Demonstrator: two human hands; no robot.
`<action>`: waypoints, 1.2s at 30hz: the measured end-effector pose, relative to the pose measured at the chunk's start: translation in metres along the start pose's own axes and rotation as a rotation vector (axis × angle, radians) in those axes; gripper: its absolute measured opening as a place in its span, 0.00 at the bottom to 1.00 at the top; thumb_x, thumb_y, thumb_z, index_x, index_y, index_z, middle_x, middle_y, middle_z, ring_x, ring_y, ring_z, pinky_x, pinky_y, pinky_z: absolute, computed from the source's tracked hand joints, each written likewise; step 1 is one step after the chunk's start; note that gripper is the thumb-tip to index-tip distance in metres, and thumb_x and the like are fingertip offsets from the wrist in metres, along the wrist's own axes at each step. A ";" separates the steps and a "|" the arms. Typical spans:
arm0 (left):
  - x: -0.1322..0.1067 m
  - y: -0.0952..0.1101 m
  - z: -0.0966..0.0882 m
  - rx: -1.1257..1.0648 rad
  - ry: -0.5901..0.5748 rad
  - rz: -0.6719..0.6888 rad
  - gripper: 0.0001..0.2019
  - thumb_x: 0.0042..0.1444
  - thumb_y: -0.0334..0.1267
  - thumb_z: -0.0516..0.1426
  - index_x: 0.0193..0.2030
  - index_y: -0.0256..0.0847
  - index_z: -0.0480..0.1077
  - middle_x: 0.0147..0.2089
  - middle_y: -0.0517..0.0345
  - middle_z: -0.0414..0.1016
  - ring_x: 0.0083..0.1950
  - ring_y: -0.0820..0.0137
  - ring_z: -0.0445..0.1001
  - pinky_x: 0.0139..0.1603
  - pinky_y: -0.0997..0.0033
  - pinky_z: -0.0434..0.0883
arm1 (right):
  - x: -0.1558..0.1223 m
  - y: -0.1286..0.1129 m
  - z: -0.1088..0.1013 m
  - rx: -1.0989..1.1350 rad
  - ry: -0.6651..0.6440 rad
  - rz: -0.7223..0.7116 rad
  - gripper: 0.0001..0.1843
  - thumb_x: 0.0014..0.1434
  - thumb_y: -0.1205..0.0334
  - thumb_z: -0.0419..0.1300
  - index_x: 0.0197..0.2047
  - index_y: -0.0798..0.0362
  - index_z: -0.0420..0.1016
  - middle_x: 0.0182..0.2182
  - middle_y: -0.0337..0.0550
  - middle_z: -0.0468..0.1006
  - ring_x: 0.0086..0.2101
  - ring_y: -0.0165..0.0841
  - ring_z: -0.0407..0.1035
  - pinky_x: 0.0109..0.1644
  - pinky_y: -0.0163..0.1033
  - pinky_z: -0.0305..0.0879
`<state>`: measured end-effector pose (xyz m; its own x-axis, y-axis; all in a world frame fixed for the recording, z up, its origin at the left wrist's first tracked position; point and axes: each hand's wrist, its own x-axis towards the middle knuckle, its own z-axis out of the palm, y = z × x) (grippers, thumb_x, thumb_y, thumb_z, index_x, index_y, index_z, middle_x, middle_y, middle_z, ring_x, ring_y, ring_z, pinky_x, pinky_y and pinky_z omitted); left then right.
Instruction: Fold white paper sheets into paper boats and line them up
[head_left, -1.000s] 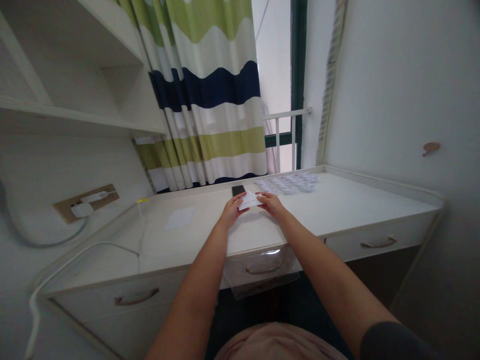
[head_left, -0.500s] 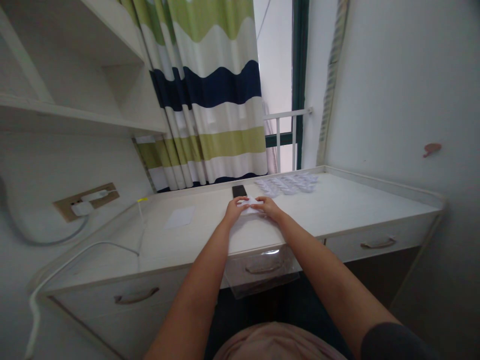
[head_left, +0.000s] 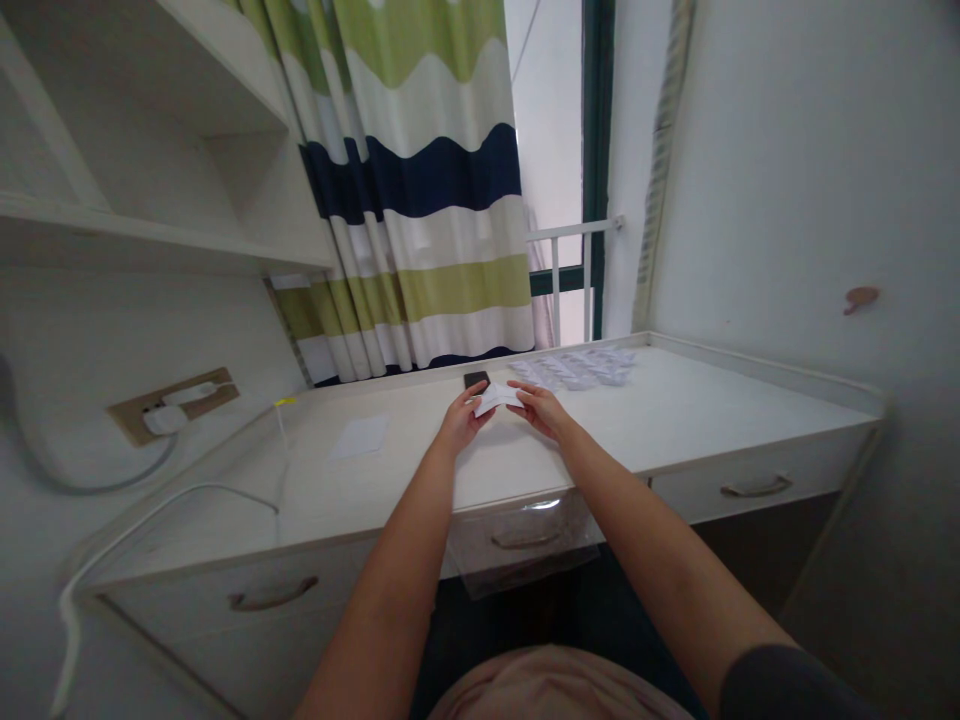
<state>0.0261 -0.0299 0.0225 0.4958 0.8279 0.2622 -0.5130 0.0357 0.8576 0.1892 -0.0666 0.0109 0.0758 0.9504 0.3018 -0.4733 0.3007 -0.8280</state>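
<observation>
Between my hands is a small piece of folded white paper (head_left: 498,397), held just over the desk with its middle bent. My left hand (head_left: 462,418) is closed on its left end, thumb on top. On the right end, my right hand (head_left: 541,408) pinches the paper between thumb and fingers. Just behind my left fingertips lies a black phone-like slab (head_left: 476,380), partly covered by the hand. Several folded white paper pieces (head_left: 577,368) stand in rows at the back of the desk, beyond my right hand.
A flat white sheet (head_left: 360,437) lies to the left on the white desk (head_left: 720,400). A white cable (head_left: 202,488) runs over the desk's left side from near a wall socket (head_left: 172,405). Shelves (head_left: 165,240) overhang at upper left; a striped curtain (head_left: 442,240) hangs behind.
The folded paper has been lifted and tilted up off the desk. My left hand has turned and moved slightly left, while my right hand keeps its grip.
</observation>
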 end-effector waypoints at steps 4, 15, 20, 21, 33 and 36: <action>0.000 -0.001 -0.001 -0.010 0.003 -0.002 0.14 0.47 0.26 0.55 0.42 0.39 0.68 0.41 0.54 0.72 0.40 0.74 0.72 0.45 0.70 0.69 | -0.001 0.001 0.000 -0.009 0.007 -0.019 0.15 0.47 0.72 0.58 0.40 0.52 0.69 0.32 0.40 0.75 0.36 0.29 0.70 0.45 0.38 0.69; 0.006 -0.010 -0.005 0.439 0.187 -0.004 0.09 0.43 0.34 0.58 0.34 0.36 0.70 0.28 0.57 0.71 0.24 0.78 0.69 0.26 0.78 0.67 | 0.005 0.009 -0.003 -0.323 0.201 -0.022 0.03 0.42 0.67 0.57 0.26 0.53 0.69 0.26 0.37 0.69 0.29 0.27 0.65 0.31 0.33 0.69; 0.004 -0.005 -0.007 0.375 0.228 0.038 0.11 0.43 0.32 0.56 0.36 0.37 0.70 0.29 0.58 0.71 0.24 0.79 0.69 0.26 0.80 0.65 | 0.002 0.006 0.000 -0.320 0.135 0.023 0.04 0.41 0.68 0.57 0.24 0.54 0.71 0.25 0.37 0.69 0.27 0.25 0.64 0.31 0.34 0.67; 0.005 -0.005 -0.007 0.382 0.244 0.041 0.10 0.44 0.32 0.56 0.36 0.37 0.70 0.29 0.58 0.71 0.24 0.79 0.69 0.26 0.80 0.65 | 0.002 0.006 0.000 -0.330 0.132 0.027 0.04 0.40 0.68 0.58 0.25 0.54 0.71 0.24 0.36 0.68 0.26 0.25 0.63 0.31 0.33 0.67; 0.009 -0.009 -0.013 0.466 0.373 0.079 0.05 0.45 0.33 0.55 0.30 0.37 0.70 0.33 0.56 0.70 0.24 0.79 0.68 0.26 0.78 0.67 | 0.002 0.009 0.000 -0.309 0.119 -0.022 0.08 0.37 0.66 0.65 0.25 0.56 0.74 0.21 0.38 0.73 0.24 0.25 0.66 0.33 0.34 0.66; 0.008 -0.010 -0.013 0.505 0.333 0.082 0.05 0.44 0.34 0.56 0.29 0.37 0.70 0.33 0.55 0.72 0.24 0.79 0.67 0.25 0.79 0.66 | 0.001 0.008 0.000 -0.340 0.130 -0.043 0.09 0.37 0.67 0.65 0.27 0.55 0.75 0.23 0.38 0.74 0.25 0.26 0.67 0.34 0.35 0.67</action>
<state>0.0264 -0.0162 0.0101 0.1813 0.9502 0.2534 -0.1039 -0.2377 0.9658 0.1854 -0.0627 0.0043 0.2109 0.9317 0.2956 -0.1498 0.3297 -0.9321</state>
